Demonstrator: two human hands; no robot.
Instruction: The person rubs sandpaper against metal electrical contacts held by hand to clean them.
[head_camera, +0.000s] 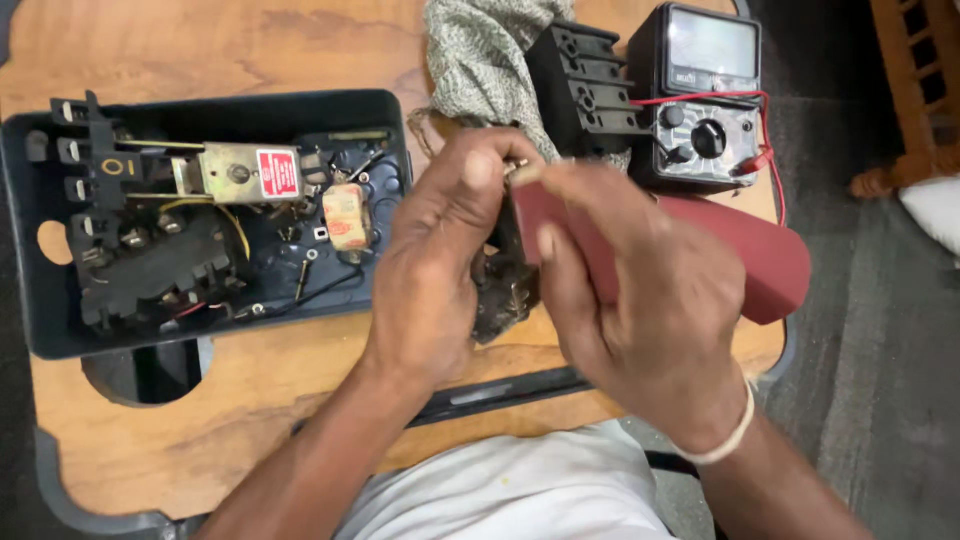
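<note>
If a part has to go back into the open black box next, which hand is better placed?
Left, probably. The left hand sits right beside the open black switch box on the wooden table. The right hand is farther away and pinches a folded dark red abrasive sheet.

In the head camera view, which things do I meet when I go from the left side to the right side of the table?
Open dark box of electrical parts → left hand → right hand holding a dark red sheet → wooden furniture at the right edge.
</note>
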